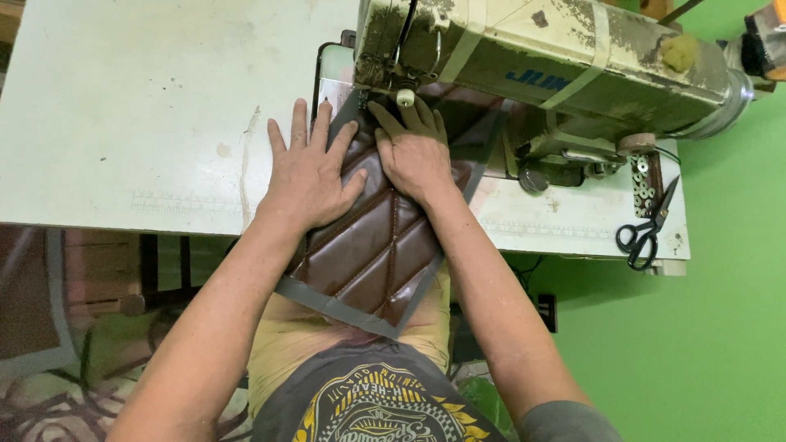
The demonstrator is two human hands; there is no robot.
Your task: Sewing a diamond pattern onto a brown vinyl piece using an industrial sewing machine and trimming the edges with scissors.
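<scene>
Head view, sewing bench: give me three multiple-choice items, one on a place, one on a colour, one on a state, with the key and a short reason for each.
1. Where do the black scissors lie?
A. on the table's right end, beside the sewing machine
B. on the quilted panel
C. under the left hand

2. What colour is the quilted panel under the hands?
A. white
B. dark brown with a grey border
C. bright green

3. How do the left hand and right hand stand?
A. both lifted off the panel
B. one holds the scissors
C. both pressed flat on the panel, by the needle

Key: 1 A, the scissors rest on the white table right of the sewing machine. 2 B, brown diamond-stitched padding edged in grey. 3 C, both palms lie spread on the panel, fingers toward the needle area.
</scene>
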